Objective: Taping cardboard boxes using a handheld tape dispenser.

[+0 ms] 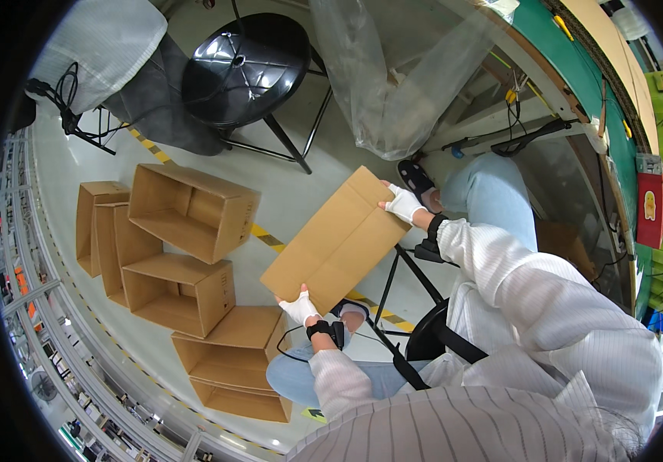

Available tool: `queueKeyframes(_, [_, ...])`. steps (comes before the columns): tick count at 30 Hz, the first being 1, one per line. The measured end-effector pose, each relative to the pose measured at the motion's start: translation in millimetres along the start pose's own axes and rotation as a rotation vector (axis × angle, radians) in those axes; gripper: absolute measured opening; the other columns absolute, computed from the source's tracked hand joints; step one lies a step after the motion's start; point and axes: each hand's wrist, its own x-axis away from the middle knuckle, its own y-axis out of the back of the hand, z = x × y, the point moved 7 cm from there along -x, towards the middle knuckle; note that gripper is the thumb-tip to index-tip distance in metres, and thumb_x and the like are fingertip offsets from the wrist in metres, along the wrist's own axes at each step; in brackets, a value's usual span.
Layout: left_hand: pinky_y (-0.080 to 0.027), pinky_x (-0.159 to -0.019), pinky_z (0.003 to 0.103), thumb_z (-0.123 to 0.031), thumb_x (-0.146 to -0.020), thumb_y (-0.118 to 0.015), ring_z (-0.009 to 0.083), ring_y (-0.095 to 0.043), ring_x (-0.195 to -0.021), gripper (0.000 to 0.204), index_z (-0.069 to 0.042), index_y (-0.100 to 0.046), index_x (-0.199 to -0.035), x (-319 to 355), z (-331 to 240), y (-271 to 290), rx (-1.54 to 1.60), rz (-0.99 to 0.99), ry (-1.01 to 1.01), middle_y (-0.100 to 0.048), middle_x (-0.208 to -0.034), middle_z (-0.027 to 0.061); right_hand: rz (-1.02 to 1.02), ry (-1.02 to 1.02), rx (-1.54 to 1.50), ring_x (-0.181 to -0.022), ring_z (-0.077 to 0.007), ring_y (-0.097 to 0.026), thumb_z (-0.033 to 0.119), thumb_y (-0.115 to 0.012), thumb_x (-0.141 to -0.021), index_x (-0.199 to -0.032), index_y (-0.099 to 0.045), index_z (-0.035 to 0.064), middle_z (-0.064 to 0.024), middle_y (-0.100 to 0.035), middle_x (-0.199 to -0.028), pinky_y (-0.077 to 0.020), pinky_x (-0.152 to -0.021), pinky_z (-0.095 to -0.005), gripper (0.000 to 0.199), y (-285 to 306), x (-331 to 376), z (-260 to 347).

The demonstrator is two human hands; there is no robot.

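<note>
I hold a flat cardboard box (337,240) out over my knees, above the grey floor (285,196). To its left stand open cardboard boxes (181,246) in a pile. Behind it is a round black stool (245,68) and a clear plastic bag (393,85). The flat box looks light and stiff, but bendy in the middle, so edges are best. My right hand (404,204) pinches its far corner. My left hand (299,309) grips its near edge.

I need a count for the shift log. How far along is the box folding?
Done: several open boxes stand on the floor. In hand: a flat carton, held by the left hand and right hand. No further flat cartons are in view.
</note>
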Motion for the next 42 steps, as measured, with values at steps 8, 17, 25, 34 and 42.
queueKeyframes(8, [-0.044, -0.096, 0.036, -0.002, -0.069, -0.081, 0.025, -0.054, -0.111, 0.09, -0.004, -0.03, -0.143, 11.4, -6.3, 4.5, -0.078, -0.012, 0.077, -0.053, -0.128, 0.0135, -0.071, 0.062, -0.023, -0.109, -0.0317, -0.059, 0.027, -0.071, -0.081, -0.141, -0.042, 0.0167, -0.0194, -0.061, -0.12, -0.0449, -0.093, -0.0334, 0.068, 3.9, 21.0, 1.5])
queueKeyframes(17, [-0.046, -0.094, 0.036, -0.007, -0.07, -0.083, 0.0245, -0.054, -0.109, 0.084, -0.002, -0.034, -0.138, 0.3, 0.2, 14.5, -0.147, 0.0, 0.146, -0.054, -0.125, 0.0143, -0.081, 0.152, -0.076, -0.115, -0.0336, -0.055, 0.038, -0.046, -0.098, -0.139, -0.044, 0.0117, -0.0195, -0.058, -0.124, -0.0431, -0.094, -0.0338, 0.049, 2.9, 14.7, 1.9])
queueKeyframes(25, [-0.049, -0.088, 0.038, -0.004, -0.086, -0.066, 0.0244, -0.059, -0.1, 0.06, -0.013, -0.039, -0.139, 10.4, 4.1, 11.8, 0.333, 0.052, 0.295, -0.059, -0.118, 0.0123, -0.14, 0.054, -0.089, -0.103, -0.0276, -0.063, 0.026, -0.055, -0.092, -0.134, -0.052, 0.0149, -0.0166, -0.064, -0.115, -0.0465, -0.088, -0.0315, 0.043, 7.1, 18.2, 9.9])
queueKeyframes(34, [-0.051, -0.075, 0.036, 0.004, -0.083, -0.065, 0.0193, -0.057, -0.088, 0.06, -0.016, -0.049, -0.137, -0.2, 11.7, 15.9, 0.289, -0.144, 0.246, -0.061, -0.109, 0.0066, -0.358, 0.234, 0.172, -0.099, -0.0387, -0.059, 0.016, -0.051, -0.091, -0.133, -0.051, 0.023, -0.0193, -0.062, -0.111, -0.0486, -0.083, -0.0438, 0.042, -0.5, 24.6, 25.0])
queueKeyframes(42, [-0.051, -0.074, 0.033, 0.003, -0.083, -0.067, 0.0175, -0.058, -0.084, 0.052, -0.01, -0.055, -0.132, 5.8, 3.0, 12.4, 0.253, -0.138, 0.269, -0.065, -0.103, 0.0051, -0.283, 0.076, 0.144, -0.088, -0.0307, -0.066, 0.02, -0.059, -0.088, -0.123, -0.061, 0.024, -0.0178, -0.065, -0.101, -0.051, -0.076, -0.0329, 0.036, 7.7, 9.9, 14.5])
